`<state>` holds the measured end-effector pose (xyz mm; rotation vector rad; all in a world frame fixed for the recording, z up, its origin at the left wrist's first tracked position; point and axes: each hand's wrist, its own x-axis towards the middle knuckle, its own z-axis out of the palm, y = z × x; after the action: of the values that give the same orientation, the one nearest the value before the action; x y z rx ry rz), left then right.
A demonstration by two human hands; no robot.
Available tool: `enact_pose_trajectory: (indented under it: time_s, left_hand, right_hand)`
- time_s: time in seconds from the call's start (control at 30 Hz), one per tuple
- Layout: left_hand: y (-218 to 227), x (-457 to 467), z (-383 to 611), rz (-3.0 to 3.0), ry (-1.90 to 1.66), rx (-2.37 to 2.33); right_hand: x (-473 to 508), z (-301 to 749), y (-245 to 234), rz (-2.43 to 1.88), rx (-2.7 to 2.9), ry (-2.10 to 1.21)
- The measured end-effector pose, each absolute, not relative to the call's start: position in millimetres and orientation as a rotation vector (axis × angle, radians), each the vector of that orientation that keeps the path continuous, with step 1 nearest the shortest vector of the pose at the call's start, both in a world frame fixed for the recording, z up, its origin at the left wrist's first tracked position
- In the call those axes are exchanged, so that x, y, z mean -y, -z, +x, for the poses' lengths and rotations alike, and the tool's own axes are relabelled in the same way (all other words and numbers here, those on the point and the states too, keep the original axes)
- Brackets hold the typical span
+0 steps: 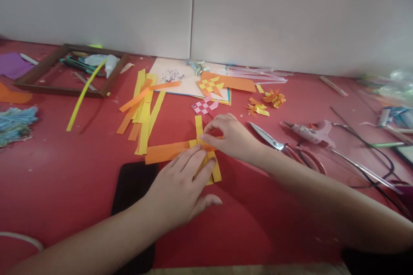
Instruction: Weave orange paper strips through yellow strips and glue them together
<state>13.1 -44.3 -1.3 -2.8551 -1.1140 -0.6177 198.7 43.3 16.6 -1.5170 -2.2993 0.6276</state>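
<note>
Yellow paper strips [217, 171] cross an orange paper strip [167, 151] in front of me on the red table. My left hand [183, 184] lies over the crossing with its fingers stretched out, pressing on the strips; part of them is hidden beneath it. Just above, my right hand [230, 135] pinches at the upright yellow strip [199, 126] with thumb and forefinger. Loose yellow and orange strips [145, 111] lie in a pile to the left. Beyond my hands are a pink-and-white woven paper fish [204, 105] and a yellow-and-orange woven one [211, 86].
Scissors [271, 137] and a pink glue gun [314, 132] with its cord lie at right. A black phone-like slab [134, 189] sits under my left forearm. A wooden frame [61, 89] holding tools stands back left, near blue shredded paper [17, 123]. Folded paper scraps [274, 99] lie beyond.
</note>
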Motion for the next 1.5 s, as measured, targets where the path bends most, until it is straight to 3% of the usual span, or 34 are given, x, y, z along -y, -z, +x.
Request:
enact_pose_trajectory:
  time_s: [0.23,0.63,0.83,1.2,1.5]
  left_hand:
    - [-7,39,9,-2.788,0.626,1.231]
    - [-2,38,13,-2.815,0.564,1.281]
    - [-2,39,11,-2.811,0.597,1.256]
    - [-10,34,8,-2.938,0.499,1.371]
    - [-13,28,3,-3.016,0.642,1.463]
  right_hand:
    - [-46,194,-6,-1.680,2.196,-0.493]
    - [-52,182,-11,-1.720,2.143,-0.773]
    - [-37,191,-15,-1.460,2.101,-0.784]
    - [-3,204,-3,-1.135,2.302,-0.472]
    - [7,207,7,-0.966,2.443,-0.193]
